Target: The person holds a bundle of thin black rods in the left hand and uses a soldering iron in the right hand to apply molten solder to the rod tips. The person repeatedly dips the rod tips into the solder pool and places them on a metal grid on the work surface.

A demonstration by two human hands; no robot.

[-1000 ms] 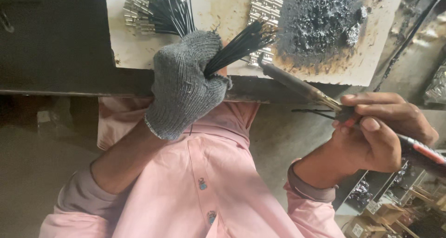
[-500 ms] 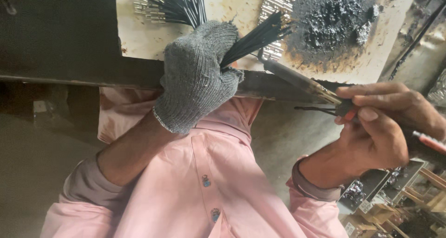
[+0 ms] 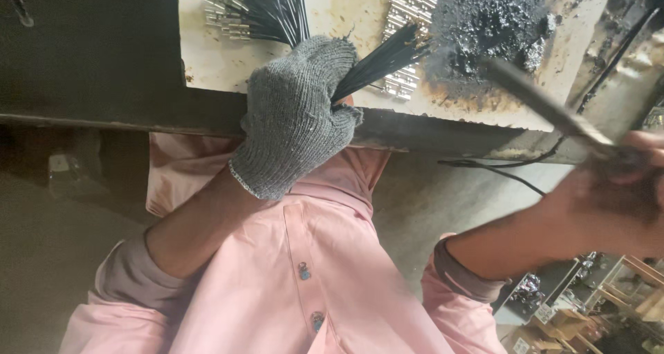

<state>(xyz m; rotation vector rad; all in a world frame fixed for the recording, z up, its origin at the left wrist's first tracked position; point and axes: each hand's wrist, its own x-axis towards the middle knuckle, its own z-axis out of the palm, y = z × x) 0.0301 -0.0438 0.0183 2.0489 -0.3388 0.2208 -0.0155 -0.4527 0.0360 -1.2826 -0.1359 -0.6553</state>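
My left hand (image 3: 297, 115), in a grey knit glove, is closed around a bundle of thin black wires (image 3: 377, 62) that fans out toward the upper right over a pale board (image 3: 346, 8). My bare right hand (image 3: 615, 202) is blurred at the right edge and grips a long metal tool (image 3: 539, 101), whose dark tip points up-left at a heap of black powder (image 3: 494, 15) on the board. A loose black wire (image 3: 498, 169) trails below the tool.
More black wires with silver metal ends (image 3: 256, 12) lie at the board's top left. A row of silver terminals (image 3: 408, 22) sits beside the powder. The board rests on a dark bench edge (image 3: 124, 115). Cluttered small parts (image 3: 588, 305) show at the lower right.
My right hand and the tool have swung right and upward, now blurred, and the tool tip reaches the powder heap. My left hand has kept its grip on the bundle.
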